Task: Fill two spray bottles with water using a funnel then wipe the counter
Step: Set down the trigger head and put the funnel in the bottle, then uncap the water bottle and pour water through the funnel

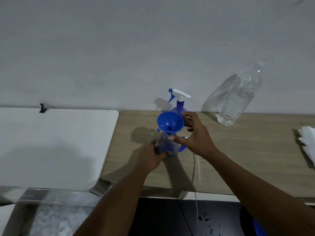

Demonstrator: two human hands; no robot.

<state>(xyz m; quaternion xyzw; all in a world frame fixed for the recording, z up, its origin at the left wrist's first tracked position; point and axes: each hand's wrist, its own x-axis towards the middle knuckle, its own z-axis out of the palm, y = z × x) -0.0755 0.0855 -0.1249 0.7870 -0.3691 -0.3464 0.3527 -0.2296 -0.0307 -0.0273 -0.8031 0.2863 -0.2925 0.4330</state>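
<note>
A blue funnel sits in the neck of an open translucent blue spray bottle on the wooden counter. My left hand grips that bottle's lower body. My right hand is at the funnel's right rim, fingers curved beside it and thumb against the bottle's shoulder. Behind them stands a second blue spray bottle with its white trigger head on. The removed spray head lies partly hidden under my right hand, its dip tube trailing toward the counter's front edge.
A clear plastic water bottle, partly full, leans against the wall at the back right. White paper towels lie at the right edge. A white table adjoins the counter on the left. A thin cable hangs over the front edge.
</note>
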